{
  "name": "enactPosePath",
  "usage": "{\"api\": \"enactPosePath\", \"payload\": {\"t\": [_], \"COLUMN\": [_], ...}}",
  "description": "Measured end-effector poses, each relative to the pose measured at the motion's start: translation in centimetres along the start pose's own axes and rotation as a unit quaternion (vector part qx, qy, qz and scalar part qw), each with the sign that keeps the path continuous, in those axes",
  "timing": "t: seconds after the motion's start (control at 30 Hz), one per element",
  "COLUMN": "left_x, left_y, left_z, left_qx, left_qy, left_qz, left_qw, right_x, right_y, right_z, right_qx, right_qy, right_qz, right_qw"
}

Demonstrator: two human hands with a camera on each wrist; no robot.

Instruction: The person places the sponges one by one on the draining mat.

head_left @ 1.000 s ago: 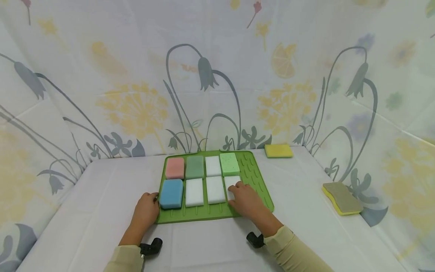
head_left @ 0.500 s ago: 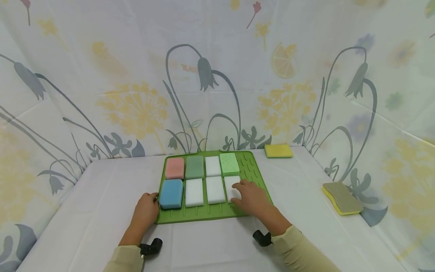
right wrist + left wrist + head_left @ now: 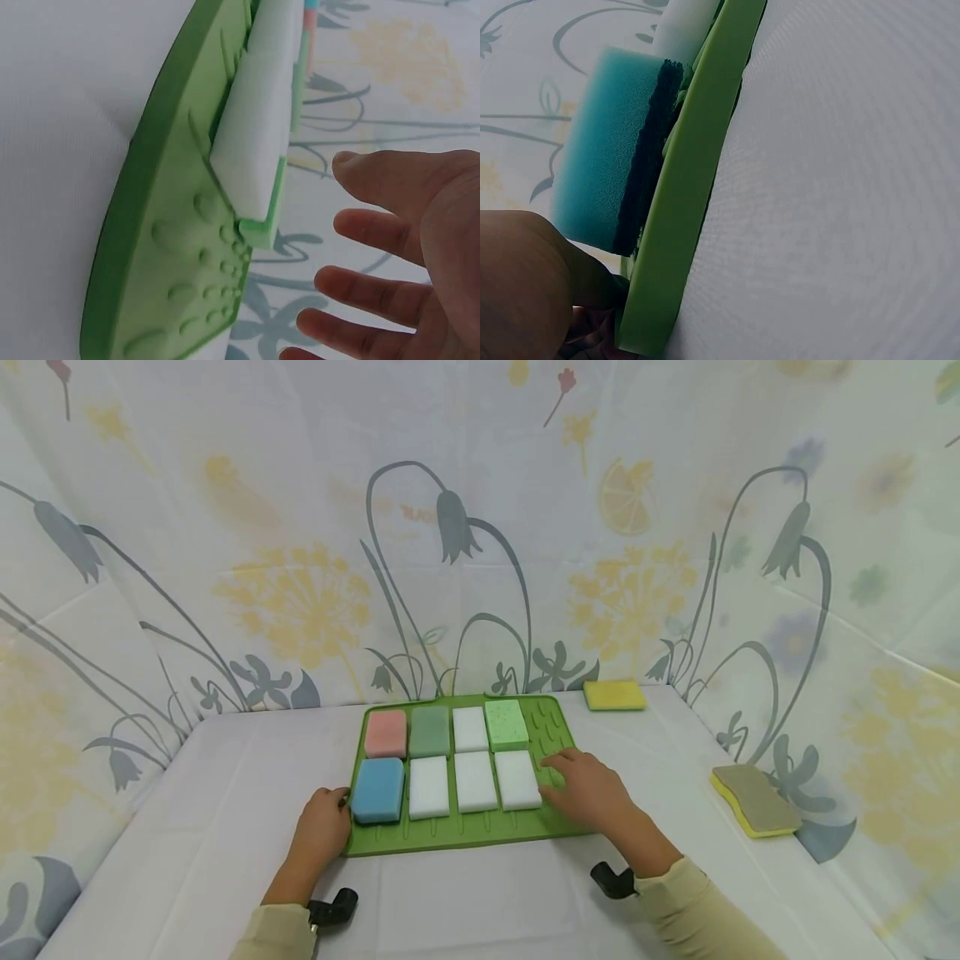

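Note:
A green ridged silicone mat (image 3: 465, 842) bears two rows of sponges. The back row holds a pink sponge (image 3: 386, 732), a dark green sponge (image 3: 429, 731), a white one (image 3: 470, 729) and a speckled light green sponge (image 3: 507, 724). In front lie a blue sponge (image 3: 378, 789) with a dark scouring side down and three white sponges, the rightmost (image 3: 517, 779) nearest my right hand. My left hand (image 3: 321, 827) grips the mat's left edge beside the blue sponge, its fingertips partly hidden. My right hand (image 3: 592, 789), fingers spread, hovers over the mat's right part, holding nothing.
A yellow sponge (image 3: 615, 695) lies at the back of the white-covered table (image 3: 225, 827), right of the mat. Further right is a wavy yellow sponge with a grey-brown top (image 3: 757, 797). A patterned curtain (image 3: 480, 610) stands behind and at both sides.
My right hand has let go of the rightmost white front sponge and moved right, away from it, leaving it in full view. The left hand stays at the mat's edge.

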State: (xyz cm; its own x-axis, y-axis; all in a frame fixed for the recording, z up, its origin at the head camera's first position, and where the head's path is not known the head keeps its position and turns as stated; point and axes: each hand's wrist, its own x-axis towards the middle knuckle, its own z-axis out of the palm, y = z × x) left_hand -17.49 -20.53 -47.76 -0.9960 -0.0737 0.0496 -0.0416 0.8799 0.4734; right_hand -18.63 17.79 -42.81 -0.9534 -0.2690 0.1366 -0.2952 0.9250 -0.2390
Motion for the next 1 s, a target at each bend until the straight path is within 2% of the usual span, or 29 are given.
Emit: {"api": "enactPosePath", "payload": {"t": [0.37, 0.63, 1.0], "left_x": [0.0, 0.0, -0.1], "left_y": [-0.1, 0.0, -0.1], "left_z": [0.1, 0.1, 0.1], "left_qx": [-0.002, -0.003, -0.002], "left_qy": [-0.001, -0.002, 0.001], "left_qz": [-0.002, -0.006, -0.006], "left_qw": [1.0, 1.0, 1.0], "right_x": [-0.8, -1.3, -2.0], "right_y": [2.4, 4.6, 6.8], "right_z": [-1.0, -1.1, -1.8], "right_qx": [-0.007, -0.012, -0.011], "right_qy": [0.017, 0.049, 0.053], "right_qz": [0.001, -0.007, 0.007], "right_qw": [0.9998, 0.9987, 0.9985]}}
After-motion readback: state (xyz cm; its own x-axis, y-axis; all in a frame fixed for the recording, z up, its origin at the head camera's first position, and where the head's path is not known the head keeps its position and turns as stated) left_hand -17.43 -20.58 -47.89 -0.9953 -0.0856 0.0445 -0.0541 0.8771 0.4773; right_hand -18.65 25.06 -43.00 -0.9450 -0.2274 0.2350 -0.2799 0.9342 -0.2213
